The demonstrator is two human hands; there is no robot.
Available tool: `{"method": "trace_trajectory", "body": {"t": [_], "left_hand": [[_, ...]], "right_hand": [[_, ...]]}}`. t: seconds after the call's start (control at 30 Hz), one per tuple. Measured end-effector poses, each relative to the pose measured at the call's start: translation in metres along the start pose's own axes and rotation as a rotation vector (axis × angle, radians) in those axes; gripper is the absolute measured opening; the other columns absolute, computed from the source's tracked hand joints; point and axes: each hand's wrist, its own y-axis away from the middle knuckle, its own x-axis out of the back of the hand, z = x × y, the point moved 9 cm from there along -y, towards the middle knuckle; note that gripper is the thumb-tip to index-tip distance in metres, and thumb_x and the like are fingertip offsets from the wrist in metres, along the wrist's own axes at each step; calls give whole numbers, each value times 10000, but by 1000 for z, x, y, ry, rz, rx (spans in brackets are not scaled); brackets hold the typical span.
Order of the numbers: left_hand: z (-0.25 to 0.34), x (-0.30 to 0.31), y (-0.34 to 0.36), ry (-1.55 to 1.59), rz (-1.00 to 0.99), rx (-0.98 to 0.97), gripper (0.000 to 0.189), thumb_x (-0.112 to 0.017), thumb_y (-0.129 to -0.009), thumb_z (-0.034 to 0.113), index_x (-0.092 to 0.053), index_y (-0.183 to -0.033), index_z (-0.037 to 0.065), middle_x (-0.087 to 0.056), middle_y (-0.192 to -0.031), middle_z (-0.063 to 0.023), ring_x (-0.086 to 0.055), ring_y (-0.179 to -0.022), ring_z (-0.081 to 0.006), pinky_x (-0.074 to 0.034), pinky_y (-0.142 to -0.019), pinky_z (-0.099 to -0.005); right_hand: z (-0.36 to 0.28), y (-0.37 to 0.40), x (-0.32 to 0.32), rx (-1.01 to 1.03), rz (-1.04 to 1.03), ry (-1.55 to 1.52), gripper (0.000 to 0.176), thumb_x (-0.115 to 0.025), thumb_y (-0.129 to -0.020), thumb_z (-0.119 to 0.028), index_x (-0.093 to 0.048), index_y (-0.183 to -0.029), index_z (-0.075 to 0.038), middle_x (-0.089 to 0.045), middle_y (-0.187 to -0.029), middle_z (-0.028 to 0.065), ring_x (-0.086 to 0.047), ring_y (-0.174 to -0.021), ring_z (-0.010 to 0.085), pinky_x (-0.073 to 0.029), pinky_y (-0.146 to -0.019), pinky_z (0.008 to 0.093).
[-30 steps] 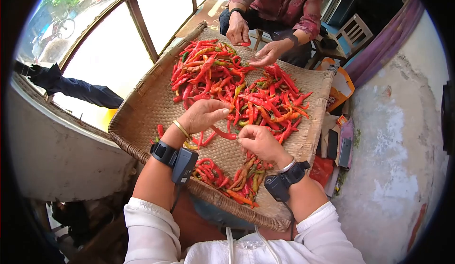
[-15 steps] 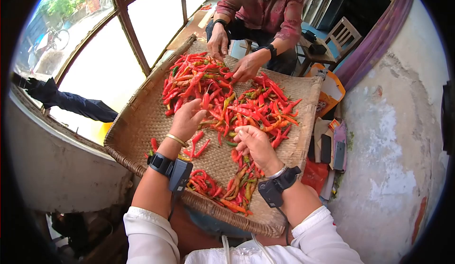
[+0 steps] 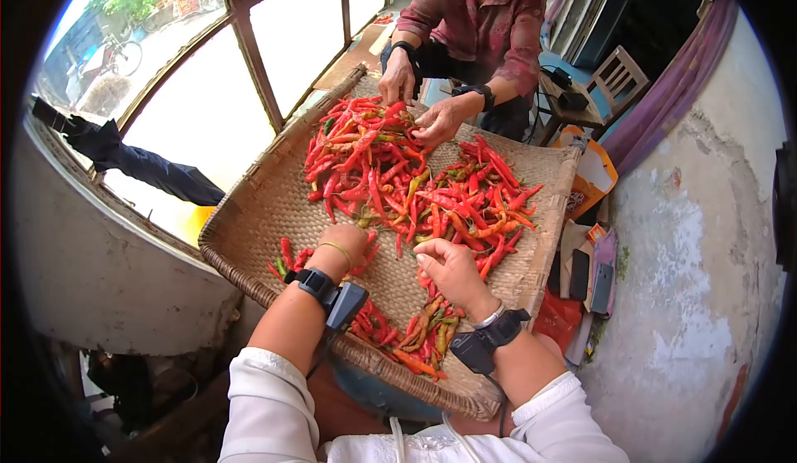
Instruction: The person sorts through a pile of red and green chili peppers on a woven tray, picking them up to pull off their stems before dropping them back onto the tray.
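Note:
Red, orange and greenish chili peppers point(image 3: 365, 151) lie heaped on a woven tray point(image 3: 266, 189). My left hand point(image 3: 342, 247) is low over the tray's left part, beside a few red peppers point(image 3: 290, 255); its fingers are hidden behind the back of the hand. At the lower edge of the main pile, my right hand point(image 3: 455, 272) has thumb and fingertips pinched together; anything between them is too small to make out. Below and between both hands is a smaller group of red and mottled peppers point(image 3: 423, 338) along the near rim.
Across the tray a person in a dark red patterned shirt point(image 3: 481, 27) has both hands point(image 3: 440, 122) at the top of the pile. Windows stand at the left with a dark folded umbrella point(image 3: 158, 172). To the right are a wooden chair point(image 3: 614, 81), bags and a wall.
My left hand has moved down toward the small left group, its fingers now hidden. My right hand stays pinched in nearly the same place. The view has shifted slightly.

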Motion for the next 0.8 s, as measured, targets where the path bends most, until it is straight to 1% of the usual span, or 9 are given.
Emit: {"method": "trace_trajectory", "body": {"t": [0.1, 0.23, 0.3, 0.37, 0.47, 0.6, 0.63, 0.73, 0.8], "left_hand": [[5, 3, 1, -5, -9, -29, 275, -633, -703, 281, -663, -882, 74, -639, -915, -138, -616, -869, -290, -500, -730, -389], [14, 14, 12, 38, 12, -47, 216, -568, -755, 222, -660, -877, 70, -637, -897, -153, -615, -857, -302, -495, -723, -391], [9, 12, 10, 29, -2, -39, 207, -552, -761, 206, -659, -868, 65, -638, -885, -152, -614, -852, -306, -492, -722, -394], [2, 12, 9, 20, -17, -34, 201, -536, -767, 190, -658, -859, 60, -639, -873, -151, -613, -847, -311, -488, -722, -397], [-8, 27, 7, 67, 85, -104, 160, -603, -693, 145, -673, -835, 129, -647, -851, -100, -613, -826, -273, -478, -740, -368], [-9, 60, 27, 350, 210, -303, 206, -581, -696, 79, -675, -879, 84, -651, -824, -120, -624, -779, -251, -489, -701, -334], [-10, 70, 31, 399, 233, -304, 212, -561, -698, 49, -671, -880, 56, -652, -818, -129, -631, -752, -241, -494, -674, -320], [-28, 76, 31, 636, 287, -236, 203, -622, -682, 95, -665, -876, 58, -652, -795, -119, -622, -718, -225, -485, -672, -306], [-30, 83, 35, 702, 290, -230, 222, -600, -702, 73, -645, -913, 22, -646, -755, -115, -618, -698, -194, -487, -650, -292]], "right_hand": [[-8, 1, 1, 113, 15, 163, 140, -559, -831, -71, -593, -933, 19, -605, -771, 20, -560, -642, 60, -463, -591, 216], [-8, 3, -3, 121, 9, 151, 142, -567, -824, -80, -596, -919, 21, -600, -759, 21, -557, -643, 61, -454, -591, 223], [-16, 6, -7, 112, -6, 213, 141, -593, -781, -116, -608, -873, -10, -616, -764, 100, -602, -684, 171, -466, -635, 282], [-21, 7, -8, 152, -7, 240, 138, -591, -778, -116, -606, -864, -10, -612, -765, 109, -603, -688, 192, -465, -635, 290], [-21, 7, -10, 192, -14, 266, 134, -587, -772, -119, -602, -849, -10, -606, -764, 120, -603, -698, 226, -464, -636, 309], [-20, 10, -16, 199, -41, 345, 136, -580, -768, -124, -600, -837, -9, -602, -758, 125, -600, -711, 256, -464, -640, 337], [-16, 9, -19, 234, -57, 353, 143, -585, -785, -98, -609, -868, 15, -598, -732, 67, -561, -642, 107, -445, -592, 255], [-20, 10, -23, 259, -75, 406, 139, -581, -771, -98, -608, -855, 8, -600, -739, 96, -582, -648, 168, -452, -598, 279], [-21, 10, -25, 278, -82, 422, 137, -581, -766, -98, -606, -849, 7, -597, -738, 104, -584, -653, 184, -452, -599, 285]]}}
